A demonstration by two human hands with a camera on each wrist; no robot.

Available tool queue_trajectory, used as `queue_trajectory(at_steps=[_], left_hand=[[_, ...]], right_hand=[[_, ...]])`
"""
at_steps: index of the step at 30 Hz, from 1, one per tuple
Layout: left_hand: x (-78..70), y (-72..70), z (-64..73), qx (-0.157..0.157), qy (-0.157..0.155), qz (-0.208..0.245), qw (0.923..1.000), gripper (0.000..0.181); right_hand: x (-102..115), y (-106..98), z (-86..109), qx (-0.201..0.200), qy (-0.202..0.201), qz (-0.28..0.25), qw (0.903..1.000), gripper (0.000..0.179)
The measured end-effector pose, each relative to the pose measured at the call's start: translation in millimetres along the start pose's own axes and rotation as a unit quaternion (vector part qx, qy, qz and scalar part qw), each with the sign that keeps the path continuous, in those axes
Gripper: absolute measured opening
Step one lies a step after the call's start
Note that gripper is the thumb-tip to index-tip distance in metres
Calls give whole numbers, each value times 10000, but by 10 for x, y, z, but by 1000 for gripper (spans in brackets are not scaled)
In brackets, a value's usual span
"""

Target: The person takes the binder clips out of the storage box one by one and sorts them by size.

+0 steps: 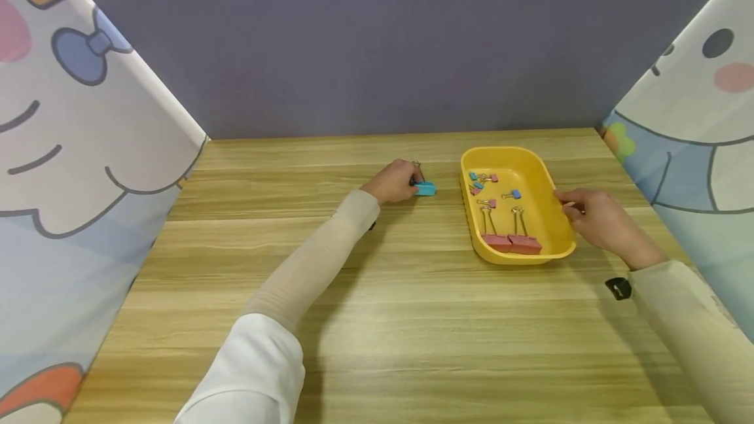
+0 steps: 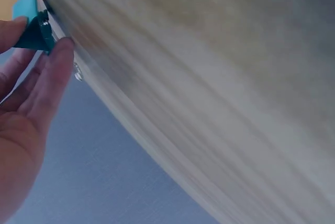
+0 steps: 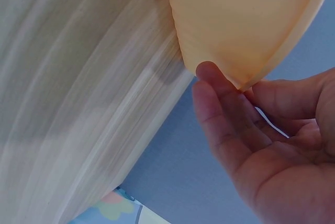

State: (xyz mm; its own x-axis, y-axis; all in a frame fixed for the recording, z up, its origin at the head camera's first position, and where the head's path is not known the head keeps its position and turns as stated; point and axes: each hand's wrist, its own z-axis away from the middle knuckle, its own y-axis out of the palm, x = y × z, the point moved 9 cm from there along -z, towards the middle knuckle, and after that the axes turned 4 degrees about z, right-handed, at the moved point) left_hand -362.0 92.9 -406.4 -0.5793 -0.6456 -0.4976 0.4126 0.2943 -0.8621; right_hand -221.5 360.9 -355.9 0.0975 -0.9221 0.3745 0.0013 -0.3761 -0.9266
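My left hand (image 1: 414, 183) pinches a blue binder clip (image 1: 426, 189) that sits on the wooden table, just left of a yellow tray (image 1: 508, 150). In the left wrist view the fingertips (image 2: 62, 46) close on the teal clip (image 2: 30, 22), whose wire handle pokes out behind them. My right hand (image 1: 567, 204) is at the tray's right rim. In the right wrist view its mostly straight fingers (image 3: 209, 75) touch the outer wall of the tray (image 3: 241, 20). Two large pink clips (image 1: 511, 243) and several small blue and pink clips (image 1: 483, 182) lie inside the tray.
The wooden table (image 1: 412, 319) stretches bare toward me. A grey wall (image 1: 377, 44) closes the back, and cartoon-printed curtains (image 1: 71, 149) stand on both sides. A black strap piece (image 1: 618, 288) sits at my right wrist.
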Motion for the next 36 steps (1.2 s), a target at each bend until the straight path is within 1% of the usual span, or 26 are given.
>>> queue_trajectory(at_steps=[4, 9, 11, 17, 20, 29, 36], left_hand=[[16, -9, -7, 9, -21, -153, 9999, 21], [31, 20, -12, 49, -139, -105, 9998, 10], [32, 27, -14, 41, -200, -107, 9997, 10], [44, 18, -18, -1, -267, -101, 9996, 18], [57, 22, -22, 14, -286, -88, 9995, 18], [77, 25, -38, 77, -236, -235, 9994, 22], [50, 1, -13, 62, -156, -328, 9993, 23]], right_hand=[[3, -5, -5, -13, -46, -22, 10000, 33], [-10, 19, 10, 135, -3, -69, 9999, 34], [-18, 23, 16, 156, 5, -59, 9999, 35], [-33, 24, -6, 127, 41, -41, 9999, 35], [-35, 28, -7, 137, 65, -35, 9999, 34], [-26, 31, -6, 179, 43, -17, 9998, 35], [-35, 31, -4, 182, 80, -87, 9998, 35]])
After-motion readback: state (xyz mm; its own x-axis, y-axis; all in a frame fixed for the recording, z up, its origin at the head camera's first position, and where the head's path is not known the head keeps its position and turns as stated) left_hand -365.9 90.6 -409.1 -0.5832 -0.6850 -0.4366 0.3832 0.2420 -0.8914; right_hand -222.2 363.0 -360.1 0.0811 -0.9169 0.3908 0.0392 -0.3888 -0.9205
